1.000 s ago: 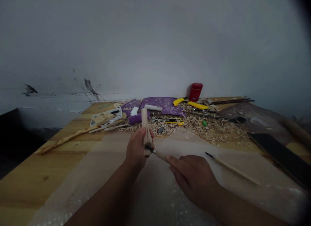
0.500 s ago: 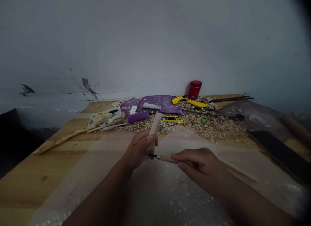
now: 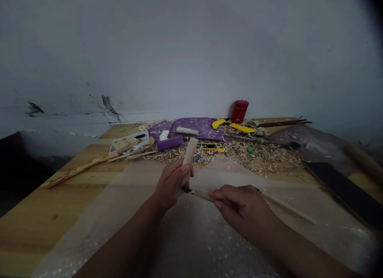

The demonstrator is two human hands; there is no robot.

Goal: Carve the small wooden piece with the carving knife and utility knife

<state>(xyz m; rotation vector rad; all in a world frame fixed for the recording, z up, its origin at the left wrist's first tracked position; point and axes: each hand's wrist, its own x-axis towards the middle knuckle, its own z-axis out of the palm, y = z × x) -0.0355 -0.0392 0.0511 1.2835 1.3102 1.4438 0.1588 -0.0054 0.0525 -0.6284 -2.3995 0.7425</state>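
My left hand [image 3: 172, 184] is closed around a pale piece of wood [image 3: 189, 152], which stands tilted with its upper end leaning right. In my right hand [image 3: 241, 204] is a wood carving knife [image 3: 203, 194] with a light wooden handle and a short dark metal tip. The tip touches the lower part of the wood, just under my left fingers, so its exact shape is hard to make out. Beneath both hands lies a translucent plastic sheet [image 3: 125, 214]. A thin wooden stick [image 3: 289, 207] rests on it, right of my right hand.
Wood shavings [image 3: 269, 156] cover the table's far side around purple sheets [image 3: 197, 126], a yellow-handled cutter [image 3: 242, 128] and a red canister [image 3: 239, 111]. A white tray [image 3: 145, 140] and a long stick [image 3: 80, 169] lie left. A dark flat board [image 3: 344, 192] lies right.
The piece of wood and the knife have shifted slightly left. My right hand has moved a little left and turned, showing more of the stick behind it. Both grips are unchanged.
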